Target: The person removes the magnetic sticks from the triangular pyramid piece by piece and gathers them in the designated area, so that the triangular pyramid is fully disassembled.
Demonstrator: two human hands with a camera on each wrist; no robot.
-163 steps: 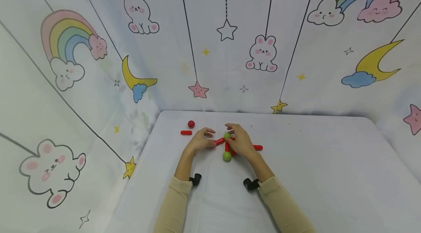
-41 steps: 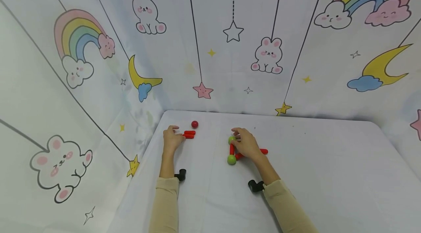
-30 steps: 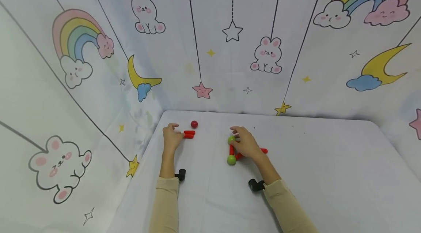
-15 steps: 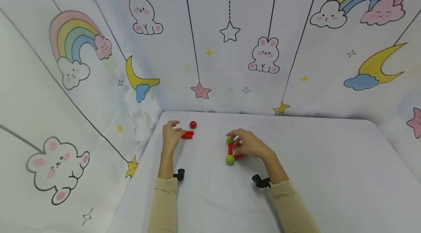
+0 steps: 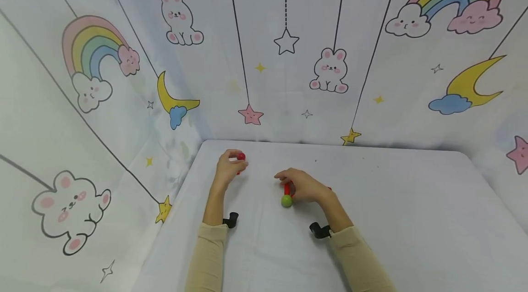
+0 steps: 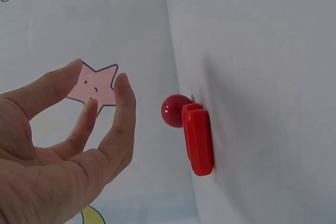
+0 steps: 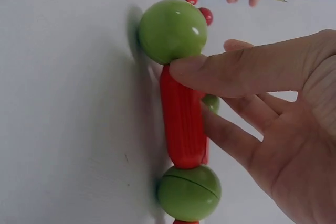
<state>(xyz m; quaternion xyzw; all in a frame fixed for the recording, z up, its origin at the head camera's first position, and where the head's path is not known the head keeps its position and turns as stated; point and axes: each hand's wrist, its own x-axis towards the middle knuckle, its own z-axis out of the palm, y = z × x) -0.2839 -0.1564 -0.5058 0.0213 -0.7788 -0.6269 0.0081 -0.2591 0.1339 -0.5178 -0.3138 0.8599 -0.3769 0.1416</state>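
Note:
My left hand [image 5: 228, 169] is over the red ball [image 6: 175, 110] at the table's far left. In the left wrist view its thumb and fingers are bent, spread apart and hold nothing. Two red sticks [image 6: 199, 142] lie side by side near that ball. At mid-table my right hand [image 5: 304, 185] pinches a red stick [image 7: 181, 114] between thumb and fingers. This stick joins a green ball [image 7: 173, 31] to another green ball [image 7: 190, 192]. A third green ball [image 7: 211, 102] shows partly behind the fingers. In the head view, the hand hides much of this joined frame.
A white cloth covers the table [image 5: 396, 218]. Behind it and at the left hang white curtains [image 5: 214, 76] printed with rabbits, stars and rainbows. A black wrist camera [image 5: 232, 220] sits on the left wrist and another camera [image 5: 319, 230] on the right.
My left hand set a red stick beside the other at the left, then moved over to the red ball. The right hand shifted its hold on the joined frame, covering the far green ball.

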